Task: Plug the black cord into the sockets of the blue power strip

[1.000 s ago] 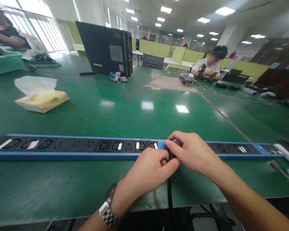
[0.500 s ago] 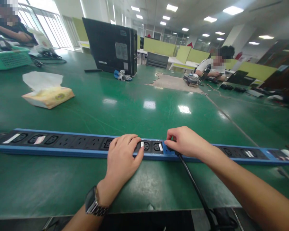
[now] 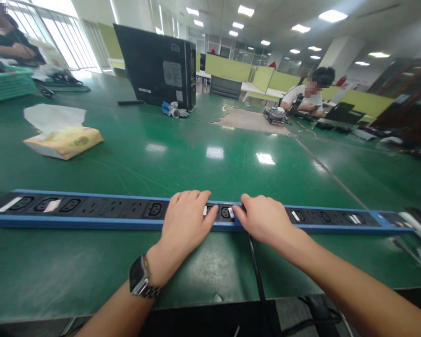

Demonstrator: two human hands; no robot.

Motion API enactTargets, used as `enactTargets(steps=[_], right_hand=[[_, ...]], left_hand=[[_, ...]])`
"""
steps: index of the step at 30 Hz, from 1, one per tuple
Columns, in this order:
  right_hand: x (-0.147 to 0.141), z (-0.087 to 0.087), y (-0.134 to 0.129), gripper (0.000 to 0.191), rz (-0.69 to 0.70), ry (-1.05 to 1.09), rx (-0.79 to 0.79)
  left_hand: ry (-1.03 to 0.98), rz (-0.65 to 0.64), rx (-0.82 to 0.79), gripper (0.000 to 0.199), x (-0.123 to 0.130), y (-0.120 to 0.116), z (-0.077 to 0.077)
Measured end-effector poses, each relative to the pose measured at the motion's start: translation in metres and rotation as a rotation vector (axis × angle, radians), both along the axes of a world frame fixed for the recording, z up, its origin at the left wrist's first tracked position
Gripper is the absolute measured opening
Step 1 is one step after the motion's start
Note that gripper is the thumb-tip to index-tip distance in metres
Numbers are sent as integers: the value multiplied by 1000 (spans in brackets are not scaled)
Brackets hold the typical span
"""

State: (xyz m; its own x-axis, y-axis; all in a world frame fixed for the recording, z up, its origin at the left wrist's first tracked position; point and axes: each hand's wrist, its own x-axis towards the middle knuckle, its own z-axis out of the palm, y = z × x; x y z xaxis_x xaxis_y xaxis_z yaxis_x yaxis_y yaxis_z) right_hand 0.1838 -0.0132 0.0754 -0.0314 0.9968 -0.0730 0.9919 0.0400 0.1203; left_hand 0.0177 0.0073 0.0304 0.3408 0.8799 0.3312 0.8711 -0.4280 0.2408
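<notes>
Open-plan office, ceiling lights [image 3: 245, 10] on, glossy green surface [image 3: 161, 173] up front. Left to right beyond the work: mesh-sided teal plastic basket [image 3: 10, 86], soft tissue pack [image 3: 65, 142] with a sheet sticking up, boxy black PC case [image 3: 150, 65], blue-grey gloves [image 3: 175, 110] at its foot, bare tan patch [image 3: 245, 119], seated person [image 3: 303, 98].

Left hand [image 3: 187, 217]: palm down on the power strip [image 3: 225, 213], forearm angled up and inward from the near side. Fingers extended side by side over the far rail, thumb spread; open, laid on it. Metal-link watch [image 3: 138, 274] on that wrist. Right hand [image 3: 266, 217]: just beside, forearm in from lower right, knuckles up. Fingers curled closed on the black cable [image 3: 256, 267] end at the strip; that end is mostly hidden.

Strip: long straight bar, blue rails [image 3: 73, 223], black socket face, mixed outlets, a few white stickers [image 3: 9, 205]. Cable: round, smooth, drops over the near edge.

Strip lies flat near that edge, sockets up, long axis left-right. Cable runs roughly square to it, toward the wearer.
</notes>
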Motion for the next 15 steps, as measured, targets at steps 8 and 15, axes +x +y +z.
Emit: enactTargets(steps=[8,15], right_hand=[[66,74,-7,34,-57,584,408],[147,47,-22,42,-482,1262,30]], left_hand=[[153,-111,-84,44,18,15,-7],[158,-98,-101,46,16,14,-5]])
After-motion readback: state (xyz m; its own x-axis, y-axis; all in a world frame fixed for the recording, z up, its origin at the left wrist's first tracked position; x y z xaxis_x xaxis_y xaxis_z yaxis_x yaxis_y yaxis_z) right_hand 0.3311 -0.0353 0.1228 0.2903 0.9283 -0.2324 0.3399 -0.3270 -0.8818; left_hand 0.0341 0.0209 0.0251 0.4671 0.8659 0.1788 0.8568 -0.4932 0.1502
